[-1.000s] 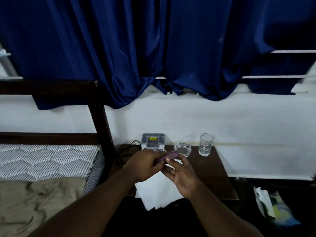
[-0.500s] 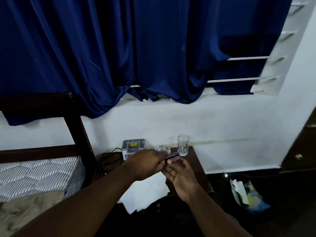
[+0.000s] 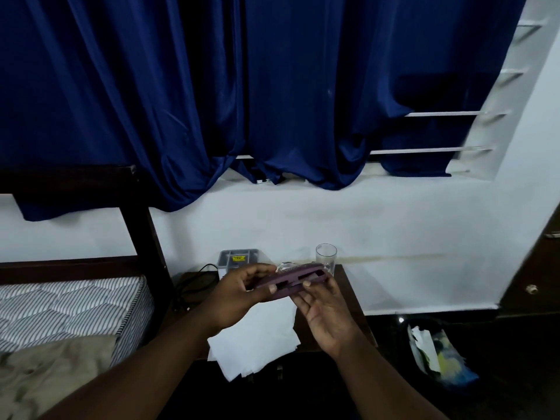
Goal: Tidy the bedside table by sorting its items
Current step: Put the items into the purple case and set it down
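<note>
A purple phone case (image 3: 292, 281) is held flat above the dark wooden bedside table (image 3: 353, 301). My left hand (image 3: 239, 294) grips its left end and my right hand (image 3: 325, 313) supports its right end from below with the fingertips. White sheets of paper (image 3: 257, 338) lie on the table under my hands and hang over its front edge. At the back of the table stand a grey box with a yellow label (image 3: 238, 259), a clear glass ashtray (image 3: 286, 266) partly hidden by the case, and an upright drinking glass (image 3: 326, 257).
A black cable (image 3: 194, 278) coils on the table's left part. A bed with a striped mattress (image 3: 69, 307) and dark headboard post (image 3: 142, 231) stands left. A bin with paper scraps (image 3: 436, 350) is on the floor right. Blue curtains (image 3: 242, 86) hang above.
The case has been turned from edge-on to flat, so its cut-outs show, and both hands have spread along it. The view has moved to the right and slightly closer.
</note>
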`<state>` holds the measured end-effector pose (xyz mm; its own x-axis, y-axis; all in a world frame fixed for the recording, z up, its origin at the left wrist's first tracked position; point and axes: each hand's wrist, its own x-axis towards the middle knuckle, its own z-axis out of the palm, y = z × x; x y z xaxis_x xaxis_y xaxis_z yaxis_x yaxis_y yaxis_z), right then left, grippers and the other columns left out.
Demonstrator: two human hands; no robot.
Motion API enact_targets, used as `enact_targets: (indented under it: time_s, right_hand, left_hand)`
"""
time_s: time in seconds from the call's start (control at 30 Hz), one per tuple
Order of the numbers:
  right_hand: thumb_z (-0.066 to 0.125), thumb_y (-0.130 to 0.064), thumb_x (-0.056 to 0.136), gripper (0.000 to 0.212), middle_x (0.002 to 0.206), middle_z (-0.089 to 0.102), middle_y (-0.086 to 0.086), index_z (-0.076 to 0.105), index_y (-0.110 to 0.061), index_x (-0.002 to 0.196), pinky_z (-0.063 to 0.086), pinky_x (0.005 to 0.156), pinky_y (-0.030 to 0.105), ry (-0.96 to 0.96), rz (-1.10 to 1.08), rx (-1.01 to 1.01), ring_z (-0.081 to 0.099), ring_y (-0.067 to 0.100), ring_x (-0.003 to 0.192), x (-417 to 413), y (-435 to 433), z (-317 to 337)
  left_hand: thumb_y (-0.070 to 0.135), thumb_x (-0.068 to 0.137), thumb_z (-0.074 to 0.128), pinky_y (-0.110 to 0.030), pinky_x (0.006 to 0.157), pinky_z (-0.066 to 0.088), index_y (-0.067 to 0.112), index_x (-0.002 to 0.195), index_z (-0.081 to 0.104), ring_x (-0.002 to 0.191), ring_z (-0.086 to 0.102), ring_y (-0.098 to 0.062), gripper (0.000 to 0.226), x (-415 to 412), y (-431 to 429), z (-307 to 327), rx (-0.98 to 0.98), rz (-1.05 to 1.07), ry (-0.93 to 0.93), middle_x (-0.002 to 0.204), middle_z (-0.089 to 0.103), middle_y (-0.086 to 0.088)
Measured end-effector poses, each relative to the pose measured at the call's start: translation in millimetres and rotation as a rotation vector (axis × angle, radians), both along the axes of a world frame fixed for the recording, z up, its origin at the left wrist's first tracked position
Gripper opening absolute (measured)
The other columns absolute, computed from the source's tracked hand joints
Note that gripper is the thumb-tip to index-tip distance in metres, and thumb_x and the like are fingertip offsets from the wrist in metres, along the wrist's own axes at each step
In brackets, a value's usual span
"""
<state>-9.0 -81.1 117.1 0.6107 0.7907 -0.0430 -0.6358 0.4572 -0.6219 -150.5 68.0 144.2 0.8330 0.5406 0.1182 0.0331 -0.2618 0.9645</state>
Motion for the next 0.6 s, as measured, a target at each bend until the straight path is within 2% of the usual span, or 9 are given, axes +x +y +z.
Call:
enact_targets:
  time_s: [0.1,0.17,0.23,0.33,0.43,0.5,0.6]
  right_hand:
    - [0.066,0.007,0.079,0.064,0.129,0.065,0.022,0.048,-0.006,0.139,0.06,0.09,0.039,0.028,0.01,0.001,0.068,0.033,0.114,-7.0,10.5,-2.4]
    - [0.066,0.008,0.077,0.066,0.133,0.063,0.024,0.047,-0.004,0.14,0.059,0.094,0.04,0.037,0.019,0.001,0.066,0.032,0.116,-11.7,17.1,-3.8]
    - [0.065,0.009,0.078,0.065,0.133,0.063,0.024,0.049,-0.006,0.139,0.057,0.097,0.041,0.039,0.037,0.002,0.066,0.032,0.117,-15.9,23.0,-5.1]
    - [0.06,0.013,0.082,0.061,0.127,0.067,0.02,0.049,-0.004,0.139,0.059,0.094,0.04,0.025,0.065,-0.017,0.066,0.032,0.12,-20.5,31.8,-6.6]
    - [0.055,0.017,0.085,0.056,0.119,0.07,0.018,0.051,-0.006,0.136,0.06,0.087,0.037,0.021,0.076,-0.042,0.069,0.029,0.112,-26.2,42.0,-10.6]
    - [0.053,0.018,0.086,0.054,0.113,0.072,0.016,0.054,-0.008,0.133,0.061,0.085,0.036,0.016,0.096,-0.062,0.071,0.027,0.106,-31.8,51.7,-15.8]
    - [0.054,0.019,0.086,0.053,0.114,0.069,0.019,0.054,-0.006,0.133,0.06,0.089,0.038,0.012,0.145,-0.105,0.069,0.029,0.108,-41.5,66.9,-25.6]
  left_hand:
    - [0.017,0.099,0.066,-0.045,0.094,0.058,0.017,0.114,0.076,0.106,0.073,-0.026,0.018,-5.1,-0.2,3.9,-0.134,0.094,-0.068,0.114,0.078,-0.009]
    - [0.023,0.103,0.06,-0.048,0.089,0.059,0.014,0.11,0.077,0.1,0.072,-0.028,0.02,-7.7,2.2,3.9,-0.196,0.139,-0.098,0.111,0.077,-0.016]
    - [0.03,0.104,0.056,-0.048,0.086,0.059,0.012,0.108,0.076,0.098,0.073,-0.028,0.027,-10.5,4.3,2.8,-0.255,0.184,-0.12,0.11,0.077,-0.017]
    - [0.034,0.105,0.054,-0.04,0.078,0.063,0.015,0.108,0.075,0.096,0.076,-0.026,0.029,-14.2,12.7,-2.7,-0.393,0.252,-0.143,0.107,0.079,-0.012]
    - [0.042,0.104,0.055,-0.054,0.092,0.059,0.013,0.116,0.073,0.108,0.074,-0.034,0.036,-18.7,22.0,-11.8,-0.515,0.333,-0.177,0.116,0.077,-0.015]
    - [0.044,0.104,0.052,-0.059,0.094,0.058,0.013,0.118,0.072,0.109,0.074,-0.036,0.039,-20.7,29.5,-23.4,-0.59,0.401,-0.191,0.117,0.077,-0.016]
    - [0.042,0.108,0.044,-0.044,0.075,0.063,0.017,0.108,0.072,0.094,0.077,-0.029,0.037,-25.8,35.8,-40.1,-0.675,0.507,-0.204,0.102,0.081,-0.009]
